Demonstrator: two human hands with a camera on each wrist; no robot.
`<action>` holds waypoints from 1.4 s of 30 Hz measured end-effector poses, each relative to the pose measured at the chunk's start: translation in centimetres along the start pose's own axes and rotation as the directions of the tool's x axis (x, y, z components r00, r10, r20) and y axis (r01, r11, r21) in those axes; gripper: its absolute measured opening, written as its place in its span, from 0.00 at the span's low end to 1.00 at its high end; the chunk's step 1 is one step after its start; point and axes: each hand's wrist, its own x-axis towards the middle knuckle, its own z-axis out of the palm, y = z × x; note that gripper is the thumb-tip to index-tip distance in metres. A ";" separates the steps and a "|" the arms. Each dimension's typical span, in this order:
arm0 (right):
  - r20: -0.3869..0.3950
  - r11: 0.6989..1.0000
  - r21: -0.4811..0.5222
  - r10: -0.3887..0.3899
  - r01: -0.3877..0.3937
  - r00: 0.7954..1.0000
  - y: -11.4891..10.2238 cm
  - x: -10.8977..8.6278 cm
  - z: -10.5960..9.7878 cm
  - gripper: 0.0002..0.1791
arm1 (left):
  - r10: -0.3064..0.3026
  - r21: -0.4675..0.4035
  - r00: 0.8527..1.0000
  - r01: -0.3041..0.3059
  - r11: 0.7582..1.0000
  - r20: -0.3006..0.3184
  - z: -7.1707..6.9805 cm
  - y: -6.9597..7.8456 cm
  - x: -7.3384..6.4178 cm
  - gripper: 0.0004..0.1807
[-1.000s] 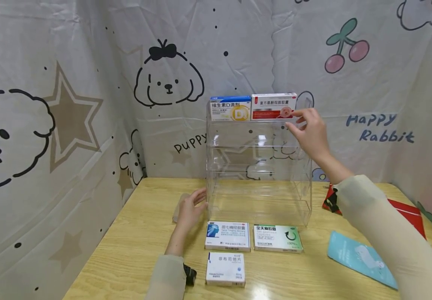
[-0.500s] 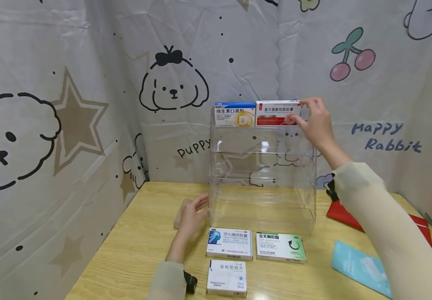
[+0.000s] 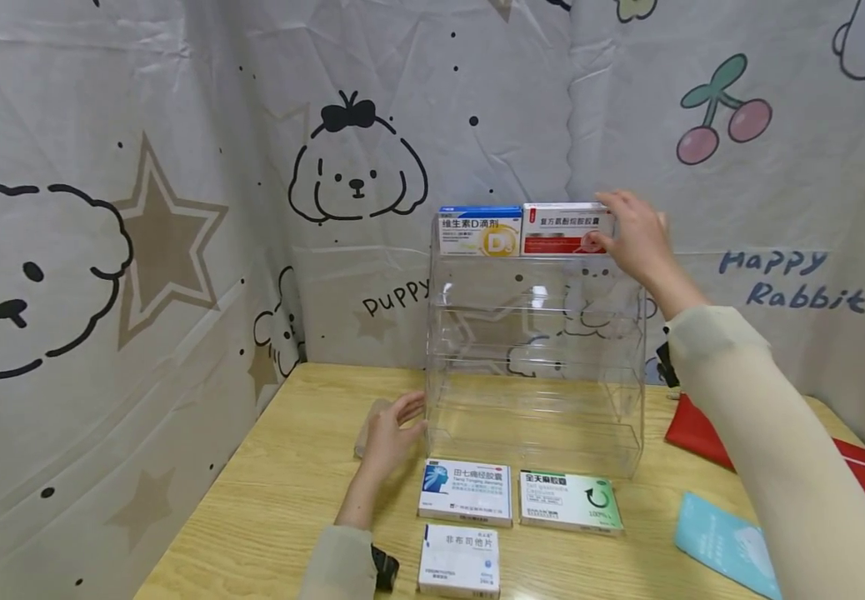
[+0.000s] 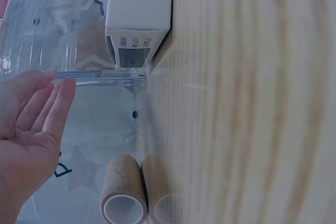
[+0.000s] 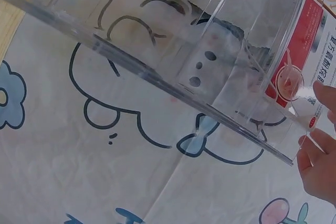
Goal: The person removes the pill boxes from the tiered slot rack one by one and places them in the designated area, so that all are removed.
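Left hand point(image 3: 390, 435) touches rack point(image 3: 507, 312); right point(image 3: 641, 240) seemingly pinches carton point(image 3: 558, 236)

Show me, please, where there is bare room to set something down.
Bare: the table between the left sleeve and the cloth; the patch bordered by the green box, the nearest white box and the blue packet; the rack below its top tier. Crowded: that tier, with the D3 box, red-banded box and right hand; just before the rack.

L hand point(image 3: 393, 433) low, fingers near-straight; R arm point(image 3: 785, 433) outstretched higher, R hand point(image 3: 641, 240) w/ fingers bent.
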 end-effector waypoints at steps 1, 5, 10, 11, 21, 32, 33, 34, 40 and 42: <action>0.006 1.000 -0.012 -0.004 0.004 1.000 -0.1 0.1 0.0 0.33 | 0.002 -0.001 1.000 -0.002 1.000 0.000 0.0 0.0 0.0 0.23; 0.020 0.999 -0.053 -0.007 0.008 1.000 -0.2 0.2 0.0 0.30 | 0.004 -0.005 1.000 -0.004 1.000 0.004 0.0 0.1 0.0 0.23; -0.005 1.000 -0.028 -0.010 0.010 1.000 -0.1 0.3 0.1 0.28 | 0.000 -0.006 1.000 0.000 1.000 0.003 0.0 0.1 0.0 0.23; -0.013 1.000 -0.018 -0.012 0.012 1.000 -0.1 0.3 0.1 0.27 | 0.000 -0.006 1.000 0.000 1.000 0.001 0.0 0.1 0.0 0.23; -0.069 0.996 0.084 0.010 -0.004 0.998 -0.3 0.3 0.0 0.16 | 0.006 -0.020 1.000 -0.005 1.000 0.010 0.0 0.3 -0.1 0.23; -0.095 0.990 0.112 -0.070 0.081 0.993 0.2 0.5 -0.2 0.13 | -0.006 -0.023 1.000 0.006 1.000 0.007 0.0 0.4 0.0 0.23; -0.090 0.990 0.111 -0.080 0.090 0.993 0.3 0.4 -0.3 0.13 | -0.004 -0.024 1.000 0.004 1.000 0.006 0.0 0.3 -0.1 0.23; -0.082 0.989 0.109 -0.087 0.095 0.993 0.3 0.4 -0.3 0.13 | -0.005 -0.026 1.000 0.005 1.000 0.007 0.0 0.3 -0.1 0.23; -0.084 0.986 0.113 -0.116 0.125 0.990 0.1 0.4 -0.6 0.13 | -0.016 -0.039 1.000 0.016 0.999 0.007 -0.1 0.2 -0.1 0.23; -0.105 0.983 0.122 -0.125 0.137 0.987 0.0 0.4 -0.8 0.13 | -0.017 -0.037 1.000 0.017 0.999 0.007 -0.1 0.1 -0.1 0.23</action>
